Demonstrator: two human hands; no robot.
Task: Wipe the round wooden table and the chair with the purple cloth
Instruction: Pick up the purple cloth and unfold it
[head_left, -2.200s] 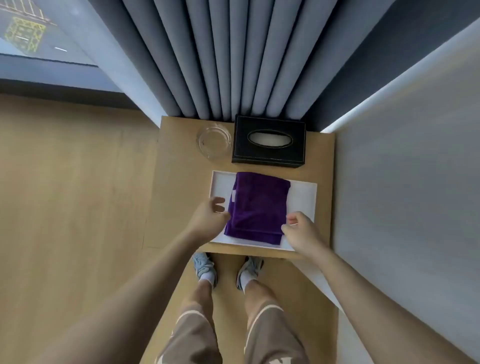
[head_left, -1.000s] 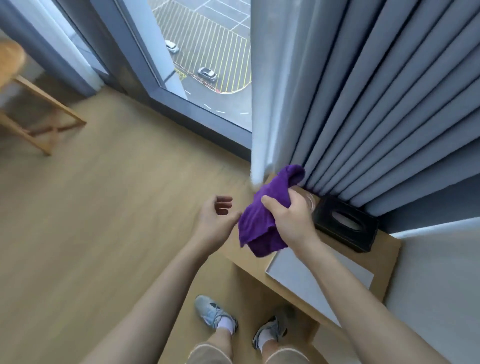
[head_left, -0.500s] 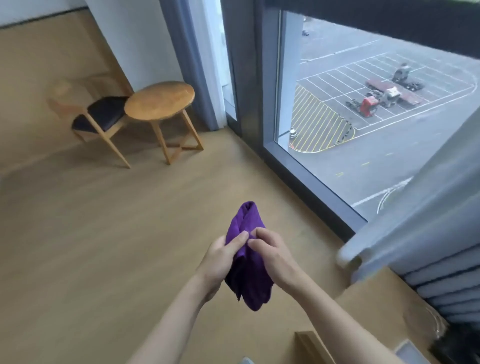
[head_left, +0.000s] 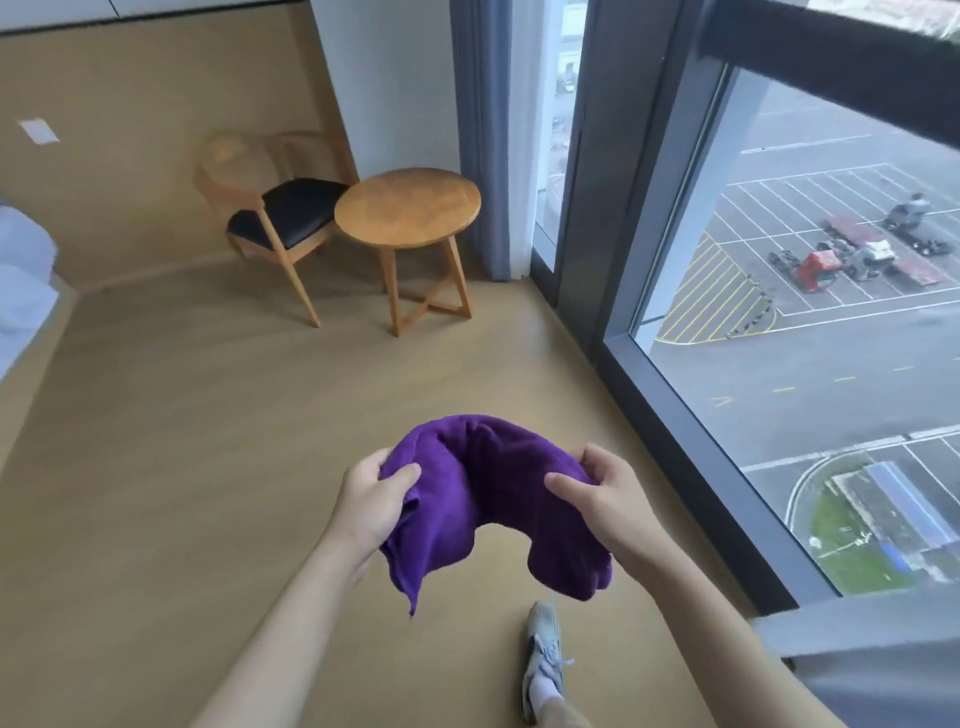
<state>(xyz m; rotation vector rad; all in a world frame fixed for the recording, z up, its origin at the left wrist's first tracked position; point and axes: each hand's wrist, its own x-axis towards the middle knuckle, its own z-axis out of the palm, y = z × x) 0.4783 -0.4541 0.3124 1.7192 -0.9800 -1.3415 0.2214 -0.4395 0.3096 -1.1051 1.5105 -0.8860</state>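
Purple cloth (head_left: 493, 499), honey-brown wooden table (head_left: 408, 208), black-seated chair (head_left: 283, 213), blue-grey curtain (head_left: 480, 135)

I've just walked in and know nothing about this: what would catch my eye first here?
A purple cloth, low in the middle, is gripped at each end by the left hand and the right hand. Across the floor, a round wooden table stands beside a chair with a dark seat. A big window fills the right side.
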